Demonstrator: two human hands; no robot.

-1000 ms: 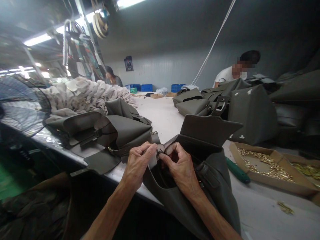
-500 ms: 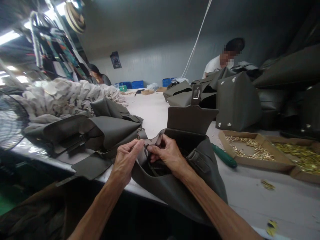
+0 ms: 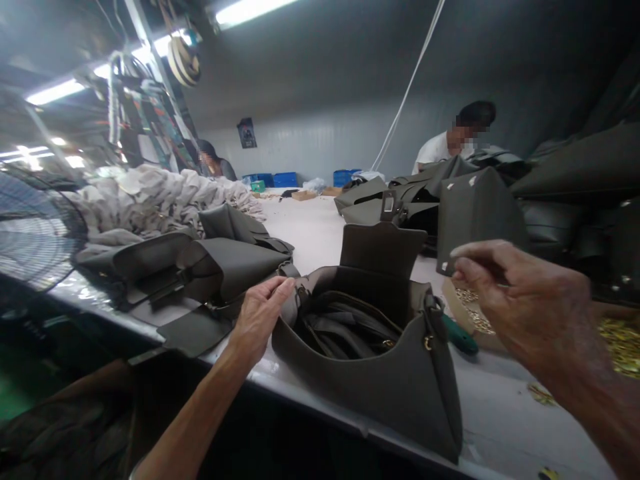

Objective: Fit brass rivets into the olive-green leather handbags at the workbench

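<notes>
A dark grey-green handbag [image 3: 360, 387] stands at the table's front edge, its flap raised and its mouth wide open, showing a zipped lining inside. My left hand [image 3: 267, 303] pinches the bag's left rim near a small strap fitting. My right hand [image 3: 525, 300] is in the air to the right of the bag, thumb and fingertips pressed together. Whether something small lies in that pinch is hidden. Beneath it, partly covered, sits a cardboard tray [image 3: 470, 310] of small gold-coloured metal pieces. A green-handled tool [image 3: 459, 335] lies between bag and tray.
More dark bags [image 3: 240, 267] lie on the left, and a stack of bags [image 3: 480, 213] stands at the back right. Pale cloth [image 3: 165, 200] is heaped behind a fan [image 3: 35, 227]. Two people sit across the table. Yellowish metal pieces [image 3: 620, 343] lie at far right.
My right hand has left the bag's left rim and moved up and right, over the tray. My left hand keeps its pinch there. The view has shifted slightly.
</notes>
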